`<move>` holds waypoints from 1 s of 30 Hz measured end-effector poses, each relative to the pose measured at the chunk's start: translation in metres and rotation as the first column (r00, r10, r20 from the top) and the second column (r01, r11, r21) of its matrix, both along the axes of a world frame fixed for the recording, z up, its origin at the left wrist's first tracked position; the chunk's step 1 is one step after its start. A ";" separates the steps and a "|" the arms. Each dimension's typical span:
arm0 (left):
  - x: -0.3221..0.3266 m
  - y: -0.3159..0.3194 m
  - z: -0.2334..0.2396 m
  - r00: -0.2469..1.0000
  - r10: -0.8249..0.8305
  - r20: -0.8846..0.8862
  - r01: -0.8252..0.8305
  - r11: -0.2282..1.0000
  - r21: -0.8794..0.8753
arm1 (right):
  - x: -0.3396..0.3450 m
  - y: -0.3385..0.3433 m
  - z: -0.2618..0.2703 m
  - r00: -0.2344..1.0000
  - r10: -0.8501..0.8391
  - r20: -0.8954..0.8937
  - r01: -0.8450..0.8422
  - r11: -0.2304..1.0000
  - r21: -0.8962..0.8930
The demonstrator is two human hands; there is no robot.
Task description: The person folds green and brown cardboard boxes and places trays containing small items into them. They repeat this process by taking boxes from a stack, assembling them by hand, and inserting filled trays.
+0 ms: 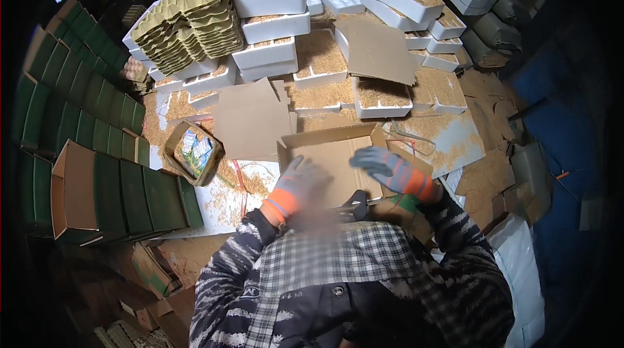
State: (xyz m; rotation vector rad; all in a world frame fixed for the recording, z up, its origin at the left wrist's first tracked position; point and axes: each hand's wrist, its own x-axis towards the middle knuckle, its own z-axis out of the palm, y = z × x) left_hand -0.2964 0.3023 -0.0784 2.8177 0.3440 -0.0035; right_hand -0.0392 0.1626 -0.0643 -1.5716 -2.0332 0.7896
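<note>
Before me lies an open shallow cardboard box [325, 136], its plain brown floor showing. My left hand [298, 183], in a grey glove with an orange cuff, is over the box's left side, blurred by motion, fingers apart and nothing seen in them. Above the right side is my right hand [387, 168], in a matching glove, its fingers pointing inward and holding nothing I can see. Whether either palm touches the cardboard, I cannot tell. A dark, unclear object [358, 200] sits at the box's near edge.
White foam boxes of grainy filling [270, 4] are stacked behind, with pulp egg trays [190, 21] at left. Cardboard sheets [253, 121] lie behind the box. A basket of packets [192, 153] stands left, near green cartons [139, 197]. Loose straps [414, 138] lie right.
</note>
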 end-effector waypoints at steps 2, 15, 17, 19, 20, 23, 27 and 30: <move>-0.011 0.007 0.022 0.830 0.246 0.500 -0.184 0.968 -0.170 | 0.020 -0.016 -0.013 0.842 -0.304 -0.447 0.362 0.931 0.048; -0.033 -0.012 -0.105 0.586 0.805 0.089 -0.121 0.196 -0.973 | -0.015 0.004 -0.111 0.595 -0.488 -0.639 0.469 0.856 -0.217; -0.045 -0.007 -0.090 0.557 0.817 0.150 0.023 0.165 -0.986 | -0.032 0.021 -0.070 0.560 -0.491 -0.668 0.481 0.848 -0.221; -0.064 0.004 -0.059 0.504 0.818 0.277 0.216 0.191 -0.957 | -0.048 0.040 -0.013 0.656 -0.435 -0.617 0.477 0.872 -0.109; -0.078 0.011 -0.037 0.450 0.808 0.380 0.292 0.269 -0.918 | -0.048 0.053 0.002 0.747 -0.385 -0.541 0.462 0.887 0.007; -0.158 0.020 0.069 0.228 0.670 0.706 0.093 0.707 -0.701 | -0.058 0.105 0.043 0.821 -0.181 -0.541 0.333 0.922 0.197; -0.296 0.037 0.172 -0.446 0.129 0.886 -0.489 0.793 -0.362 | -0.161 0.187 0.155 0.493 -0.005 -0.870 0.194 0.975 0.105; -0.441 0.069 0.185 -0.528 -0.065 0.847 -0.706 0.587 -0.395 | -0.240 0.240 0.203 -0.069 -0.060 -0.996 -0.232 0.972 -0.043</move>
